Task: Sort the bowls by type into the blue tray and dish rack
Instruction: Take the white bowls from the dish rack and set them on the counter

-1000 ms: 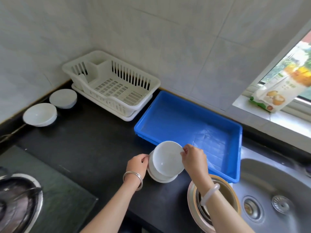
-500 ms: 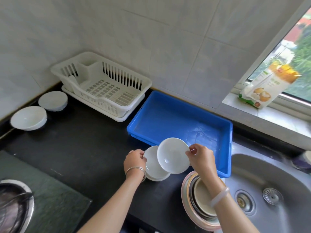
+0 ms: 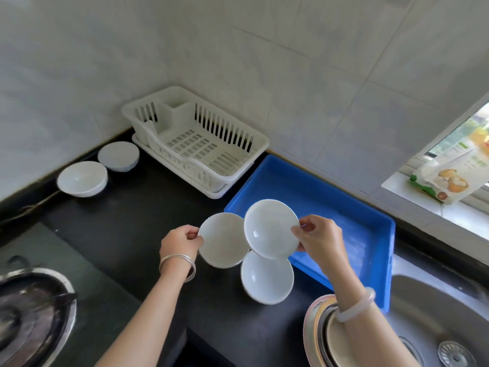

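My right hand (image 3: pixel 318 239) pinches the rim of a small white bowl (image 3: pixel 271 229), held in the air over the near-left corner of the blue tray (image 3: pixel 344 205). Pinched by its left rim in my left hand (image 3: pixel 180 242) is a second white bowl (image 3: pixel 221 241), lifted above the counter. A third white bowl (image 3: pixel 267 278) rests on the black counter just below them. The white dish rack (image 3: pixel 195 144) stands empty behind, to the left of the tray. Two larger white bowls, one (image 3: pixel 82 178) open side up and one (image 3: pixel 118 156) upside down, sit at the far left.
A stack of bowls with a pink and cream rim (image 3: pixel 321 332) sits by the sink (image 3: pixel 436 327) at the lower right. A wok on the stove (image 3: pixel 31 313) fills the lower left. A packet (image 3: pixel 447 178) lies on the window sill.
Both hands have lifted a bowl off the stack and drawn them apart, left and right. One bowl stays on the counter. The camera has shifted right.
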Tool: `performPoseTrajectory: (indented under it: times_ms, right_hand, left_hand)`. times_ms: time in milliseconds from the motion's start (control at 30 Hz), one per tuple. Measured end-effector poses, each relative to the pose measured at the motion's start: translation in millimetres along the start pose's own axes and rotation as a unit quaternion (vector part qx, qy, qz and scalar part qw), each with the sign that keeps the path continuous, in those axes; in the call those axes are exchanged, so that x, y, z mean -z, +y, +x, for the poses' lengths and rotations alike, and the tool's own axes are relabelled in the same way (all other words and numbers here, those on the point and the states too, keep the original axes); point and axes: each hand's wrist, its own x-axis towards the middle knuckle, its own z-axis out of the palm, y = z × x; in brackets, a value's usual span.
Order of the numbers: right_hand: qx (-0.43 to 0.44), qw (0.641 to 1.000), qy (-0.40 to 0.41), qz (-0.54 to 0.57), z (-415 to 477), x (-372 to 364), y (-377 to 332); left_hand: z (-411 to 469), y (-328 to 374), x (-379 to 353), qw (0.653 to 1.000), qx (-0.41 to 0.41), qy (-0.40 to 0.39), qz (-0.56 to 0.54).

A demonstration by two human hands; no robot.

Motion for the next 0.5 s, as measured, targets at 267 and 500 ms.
performPoseTrajectory:
  times_ms: [267, 500]
  right_hand:
    - [0.007, 0.996, -0.085, 0.003, 32, -97, -44]
    - [0.012, 0.989, -0.141, 0.038, 62, -193, -84]
  left_hand:
    - [55, -44, 75, 0.984, 0.087, 0.106, -0.112]
    - [101, -69, 114, 0.962, 0.145, 0.179, -0.145]
